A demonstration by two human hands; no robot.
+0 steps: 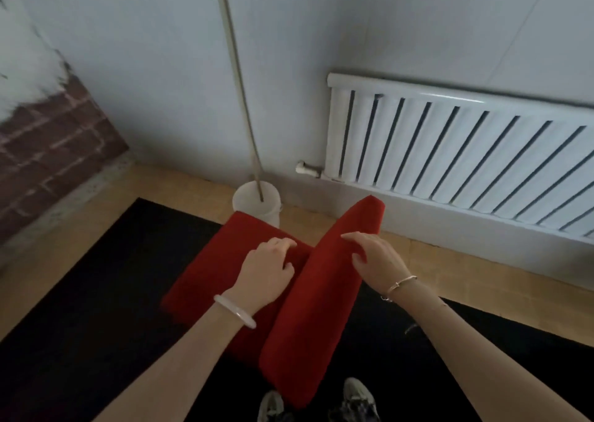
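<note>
a flat black mat [96, 325] spreads beneath both hands and out to their sides. a white ribbed metal radiator [466, 151] hangs on the wall beyond the right hand and off to its right. a thick red fabric pad [209, 270] lies on the mat directly under the hands; its left half lies flat under the left hand, and its right half stands up as a rounded fold under the right hand. a round white plastic bucket [250, 196] with a thin pale pole [238, 77] standing in it sits just beyond the left hand's fingertips.

the left hand [266, 270] rests on the flat half with its fingers bent into the crease; whether it grips the cloth, i cannot tell. the right hand [377, 257] curls its fingers over the raised fold, thumb on the near face, holding it up. a pale glassy bangle [234, 310] circles the left wrist, and a thin metal bracelet [398, 285] the right.
</note>
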